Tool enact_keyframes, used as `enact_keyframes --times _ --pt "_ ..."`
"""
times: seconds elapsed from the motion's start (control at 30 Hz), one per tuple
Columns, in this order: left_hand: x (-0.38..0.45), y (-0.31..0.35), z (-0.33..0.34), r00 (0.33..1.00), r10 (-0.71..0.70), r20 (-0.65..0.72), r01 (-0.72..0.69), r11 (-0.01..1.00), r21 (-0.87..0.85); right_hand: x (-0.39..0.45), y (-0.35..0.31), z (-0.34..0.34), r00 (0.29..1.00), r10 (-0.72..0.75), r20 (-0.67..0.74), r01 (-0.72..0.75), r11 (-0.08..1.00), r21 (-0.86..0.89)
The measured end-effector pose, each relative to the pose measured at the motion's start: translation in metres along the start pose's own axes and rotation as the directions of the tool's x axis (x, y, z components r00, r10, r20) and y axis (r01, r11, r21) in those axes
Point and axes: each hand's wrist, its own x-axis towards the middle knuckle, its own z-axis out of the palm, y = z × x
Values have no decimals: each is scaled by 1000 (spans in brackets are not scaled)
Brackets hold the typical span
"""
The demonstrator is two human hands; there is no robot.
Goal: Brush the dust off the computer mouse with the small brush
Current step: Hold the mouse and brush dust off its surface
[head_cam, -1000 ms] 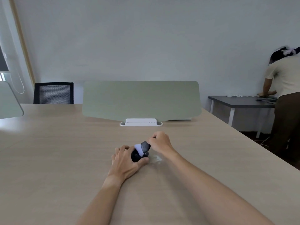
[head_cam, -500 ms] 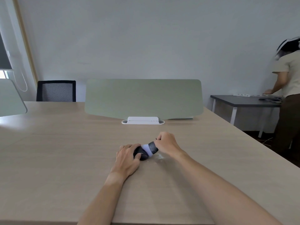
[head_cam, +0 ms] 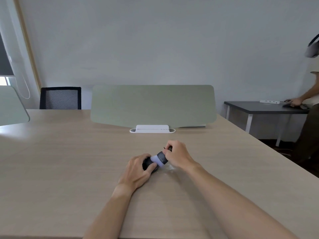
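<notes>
Head view, single frame. Your left hand point(head_cam: 138, 167) covered most of the computer mouse point(head_cam: 148, 165); only a dark sliver showed between thumb and fingers, so its shape, buttons and any dust on it could not be made out. Your right hand point(head_cam: 178, 156) hid the handle of the small brush point(head_cam: 159, 158), apart from a dark tip sticking out above the knuckles. Whether the bristles actually touched the mouse could not be told, since the brush head overlapped it from this angle.

Mouse: black, lying on the light wood-grain counter point(head_cam: 69, 169) near its middle, directly ahead of you. Left grip was wrapped over it from the near left side, fingers curled round the far edge, thumb along the near edge.

Brush: dark barrel with a pale lilac-white head, tilted down and left so the head lay against the right upper part of the mouse. Right grip was closed round the barrel.

A faint whitish smear point(head_cam: 170, 169) lay on the counter just right of the mouse, under your right wrist; what it was could not be told.

Another person point(head_cam: 309, 107) at the frame's right edge was cut off, one hand on a dark side table point(head_cam: 259, 109).
</notes>
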Motion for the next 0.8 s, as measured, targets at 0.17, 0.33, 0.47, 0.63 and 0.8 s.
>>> enact_keyframes --times 0.17,0.33,0.47,0.63,0.8 --pt "1 -3 2 999 -35 15 35 999 35 4 -10 -2 999 16 -47 -15 999 30" --pt "0 -7 4 998 -59 20 57 996 65 0 -13 2 1000 17 -9 -17 999 -29" --pt "0 -4 2 998 61 6 -61 998 -35 -2 -9 0 992 28 -123 -45 990 -132" --pt "1 -5 4 1000 -16 9 15 996 89 2 -13 4 995 51 -88 -45 997 67" --pt "1 -6 6 997 -81 -9 82 995 61 6 -3 7 998 60 -2 -60 998 -5"
